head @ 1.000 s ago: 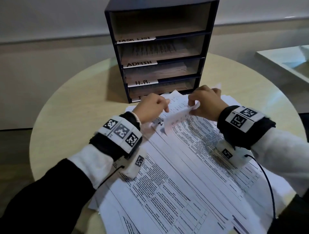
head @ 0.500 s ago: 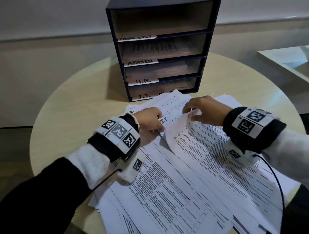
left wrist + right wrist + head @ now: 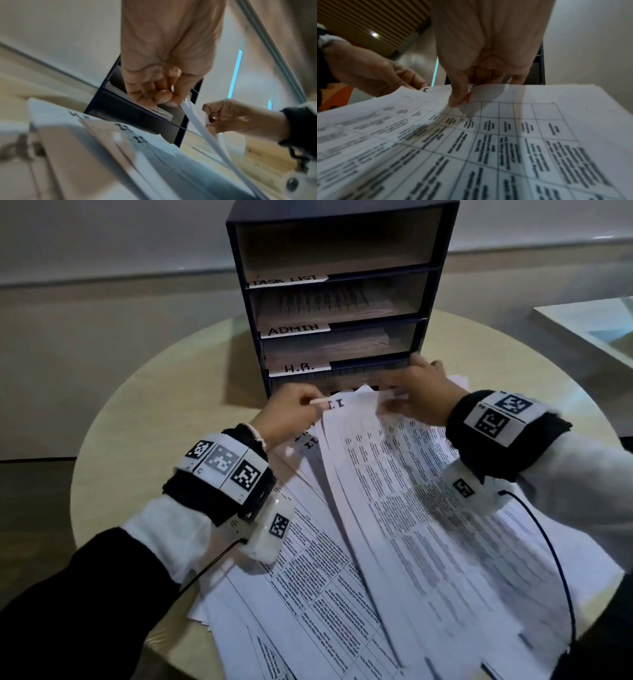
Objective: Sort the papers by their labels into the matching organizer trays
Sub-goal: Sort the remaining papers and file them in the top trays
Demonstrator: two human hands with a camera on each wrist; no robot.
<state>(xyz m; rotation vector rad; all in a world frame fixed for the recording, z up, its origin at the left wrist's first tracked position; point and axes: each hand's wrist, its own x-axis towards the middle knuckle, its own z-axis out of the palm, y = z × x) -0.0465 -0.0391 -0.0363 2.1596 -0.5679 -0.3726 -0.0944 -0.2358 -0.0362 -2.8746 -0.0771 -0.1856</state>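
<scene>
A dark organizer [image 3: 431,302] stands at the table's back, its trays labelled TASK LIST, ADMIN [image 3: 294,330] and H.R. [image 3: 299,368]; the lowest tray is hidden behind the hands. A printed sheet marked I.T. [image 3: 383,474] is lifted at its far edge in front of the lowest tray. My left hand [image 3: 291,412] pinches its top left corner, and my right hand [image 3: 421,398] pinches its top right edge. The left wrist view shows the left hand's fingers [image 3: 161,94] closed on the sheet's edge [image 3: 202,128]. The right thumb [image 3: 457,94] presses on the sheet [image 3: 488,135].
A spread of several printed papers [image 3: 308,594] covers the near half of the round wooden table [image 3: 154,405]; another sheet marked I.T. [image 3: 310,443] lies under the lifted one. A white tray-like surface [image 3: 589,326] sits off to the right. Wrist cables trail over the papers.
Both hands have moved forward toward the organizer's lowest tray, carrying the top I.T. sheet by its far edge. The sheet's front now rises off the pile.
</scene>
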